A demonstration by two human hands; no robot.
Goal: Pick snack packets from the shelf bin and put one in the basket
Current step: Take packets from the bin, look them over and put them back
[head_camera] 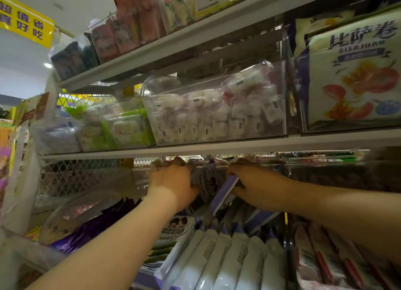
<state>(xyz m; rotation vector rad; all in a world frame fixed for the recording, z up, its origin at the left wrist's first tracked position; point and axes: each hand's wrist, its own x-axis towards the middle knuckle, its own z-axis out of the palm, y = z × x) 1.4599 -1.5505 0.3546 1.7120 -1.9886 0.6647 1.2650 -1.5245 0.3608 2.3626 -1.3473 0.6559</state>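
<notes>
Both my hands reach up into a clear shelf bin (267,220) full of purple-and-white snack packets (219,259). My left hand (173,181) is shut on one purple-and-white packet (207,181), held upright near the back of the bin. My right hand (247,176) is shut on a second purple packet (223,194), which tilts down to the left with its serrated edge showing. The two held packets touch each other between my hands. No basket is in view.
A grey shelf edge (217,147) runs just above my hands. Clear bins of white wrapped sweets (217,116) and green packets (115,129) sit on it. Large pizza-roll bags (355,76) stand upper right. Red-striped packets (325,259) fill the bin to the right.
</notes>
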